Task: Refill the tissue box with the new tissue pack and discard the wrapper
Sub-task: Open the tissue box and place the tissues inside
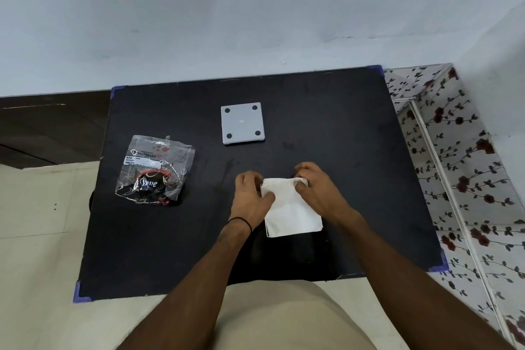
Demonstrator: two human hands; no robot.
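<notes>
both hands pinch the tissue stack on the table.

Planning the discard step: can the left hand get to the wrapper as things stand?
Probably yes, once it lets go. The wrapper lies flat on the black table, to the left of the left hand, with bare tabletop between them. But both hands are gripping the tissue stack right now.

The table top looks matt black and faintly scuffed. The wrapper is clear, glossy, crinkled plastic. The tissue stack is soft white matt paper. The grey square box looks like smooth plastic.
</notes>
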